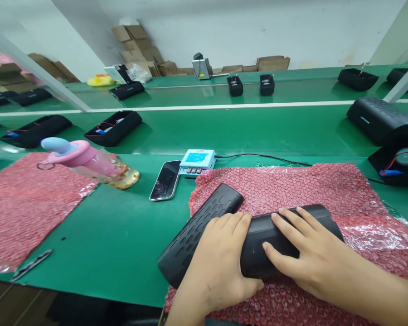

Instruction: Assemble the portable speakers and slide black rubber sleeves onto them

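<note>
Black casing over the bubble wrap looks whole, left hand clasping one end, right hand on top, fingers splayed, but right of the wrap a wired shell gapes, seemingly unfinished.

The green workbench carried a red bubble-wrap sheet below the grip, with a slotted black cover overlapping its left edge. A smartphone and light-blue device lay forward-left.

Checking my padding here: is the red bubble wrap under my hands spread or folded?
Spread out: the bubble wrap lies as a broad sheet on the green bench, reaching well beyond the black casing.
</note>
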`<state>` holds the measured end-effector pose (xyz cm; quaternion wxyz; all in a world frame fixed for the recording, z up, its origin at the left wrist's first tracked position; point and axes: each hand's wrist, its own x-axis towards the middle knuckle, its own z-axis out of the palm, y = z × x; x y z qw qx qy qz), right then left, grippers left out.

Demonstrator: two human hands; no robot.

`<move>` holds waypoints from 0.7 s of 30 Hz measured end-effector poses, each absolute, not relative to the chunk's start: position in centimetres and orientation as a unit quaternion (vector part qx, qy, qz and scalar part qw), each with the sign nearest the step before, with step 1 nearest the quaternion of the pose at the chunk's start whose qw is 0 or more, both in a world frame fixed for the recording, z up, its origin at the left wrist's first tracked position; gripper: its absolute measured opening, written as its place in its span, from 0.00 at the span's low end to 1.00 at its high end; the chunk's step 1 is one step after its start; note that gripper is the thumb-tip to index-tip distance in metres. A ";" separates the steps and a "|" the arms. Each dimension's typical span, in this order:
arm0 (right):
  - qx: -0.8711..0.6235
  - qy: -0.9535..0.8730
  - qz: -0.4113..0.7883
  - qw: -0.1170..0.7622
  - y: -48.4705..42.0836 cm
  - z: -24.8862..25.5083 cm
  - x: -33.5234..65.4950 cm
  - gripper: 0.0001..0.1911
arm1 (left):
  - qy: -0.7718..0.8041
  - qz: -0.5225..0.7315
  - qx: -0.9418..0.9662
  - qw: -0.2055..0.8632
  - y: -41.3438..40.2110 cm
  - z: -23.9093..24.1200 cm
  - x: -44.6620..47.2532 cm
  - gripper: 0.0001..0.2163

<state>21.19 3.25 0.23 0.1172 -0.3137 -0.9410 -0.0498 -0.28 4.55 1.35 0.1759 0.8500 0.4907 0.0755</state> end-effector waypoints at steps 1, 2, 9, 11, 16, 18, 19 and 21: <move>-0.313 -0.941 -0.049 0.119 3.3 0.2 21.2 0.19 | 0.491 0.074 0.850 0.176 4.6 1.4 -0.3 0.39; -0.312 -0.941 -0.049 0.122 3.3 0.2 21.2 0.19 | 0.491 0.073 0.850 0.176 4.6 1.4 -0.3 0.39; -0.304 -0.942 -0.047 0.133 3.6 0.4 21.4 0.18 | 0.493 0.067 0.848 0.181 4.7 1.5 -0.2 0.40; -0.304 -0.942 -0.041 0.139 3.6 0.5 21.4 0.18 | 0.495 0.066 0.847 0.181 4.7 1.4 -0.2 0.40; -0.305 -0.942 -0.023 0.139 3.6 0.5 21.4 0.18 | 0.495 0.071 0.847 0.178 4.6 1.2 -0.2 0.40; -0.306 -0.942 -0.018 0.134 3.6 0.5 21.4 0.18 | 0.496 0.071 0.847 0.176 4.6 1.2 -0.3 0.41; -0.305 -0.943 -0.018 0.134 3.6 0.5 21.4 0.18 | 0.496 0.072 0.848 0.174 4.6 1.2 -0.3 0.41; -0.306 -0.943 -0.016 0.130 3.7 0.5 21.4 0.18 | 0.496 0.072 0.848 0.173 4.6 1.2 -0.3 0.41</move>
